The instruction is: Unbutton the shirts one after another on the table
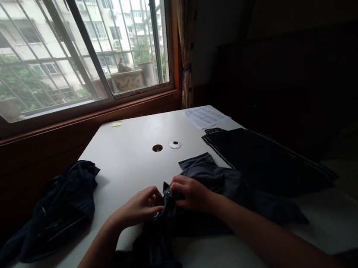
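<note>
A dark garment (225,189) lies crumpled on the white table (129,157) in front of me. My left hand (140,207) and my right hand (191,193) meet at its near left edge. Both have their fingers pinched closed on a fold of the dark fabric, where a small pale button-like spot shows between them. The cloth hangs down over the table's front edge below my hands.
A second dark garment (58,209) is heaped at the table's left edge. A dark folded garment with pale stripes (263,158) lies at the right. Papers (206,116), a yellow note (116,124), a cable hole (157,148) and its white cap (175,145) sit further back. A barred window is behind.
</note>
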A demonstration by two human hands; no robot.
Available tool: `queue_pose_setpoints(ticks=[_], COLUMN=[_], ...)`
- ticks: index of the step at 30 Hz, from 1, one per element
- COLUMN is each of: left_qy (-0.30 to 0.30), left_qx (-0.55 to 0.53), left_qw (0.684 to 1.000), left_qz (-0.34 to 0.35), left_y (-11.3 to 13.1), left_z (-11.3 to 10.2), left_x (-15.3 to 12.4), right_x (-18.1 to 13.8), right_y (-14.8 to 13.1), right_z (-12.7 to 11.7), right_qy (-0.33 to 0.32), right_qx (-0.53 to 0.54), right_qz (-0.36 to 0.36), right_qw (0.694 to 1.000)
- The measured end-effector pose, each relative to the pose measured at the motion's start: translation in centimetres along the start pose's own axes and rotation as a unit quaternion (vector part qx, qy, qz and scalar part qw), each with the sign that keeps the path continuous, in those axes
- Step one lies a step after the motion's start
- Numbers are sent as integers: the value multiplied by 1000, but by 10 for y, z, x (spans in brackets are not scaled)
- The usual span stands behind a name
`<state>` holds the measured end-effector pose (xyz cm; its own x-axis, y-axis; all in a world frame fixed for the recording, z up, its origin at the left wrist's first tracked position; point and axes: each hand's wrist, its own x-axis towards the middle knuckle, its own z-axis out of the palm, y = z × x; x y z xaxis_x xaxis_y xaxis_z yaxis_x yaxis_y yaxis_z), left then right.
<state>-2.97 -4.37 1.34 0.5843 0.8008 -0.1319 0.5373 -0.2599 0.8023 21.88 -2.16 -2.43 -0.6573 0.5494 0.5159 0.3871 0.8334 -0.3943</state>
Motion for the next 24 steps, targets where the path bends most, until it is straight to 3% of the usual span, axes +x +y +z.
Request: queue_pose_setpoints(ticks=[3,7,12,19,24], left_qy=[31,84,55,171,201], left_qx=[-75,-168,-319,-334,-361], left_qw=[995,980,945,927,911], left_qz=[-52,-59,-50,-12,-3], left_y=[3,7,9,-1,-7], left_z=[2,7,17,21,21], left_x=[2,9,15,19,21], right_x=[0,0,0,3,5], right_y=[0,-3,-6,-2,-3], right_z=[-3,-6,-6,-3,-5], right_qy=[57,108,99,94,91], right_qx=[4,-10,-16,47,103], right_qz=[-15,-20,-15,2,48], right_qw=[998,994,995,994,989])
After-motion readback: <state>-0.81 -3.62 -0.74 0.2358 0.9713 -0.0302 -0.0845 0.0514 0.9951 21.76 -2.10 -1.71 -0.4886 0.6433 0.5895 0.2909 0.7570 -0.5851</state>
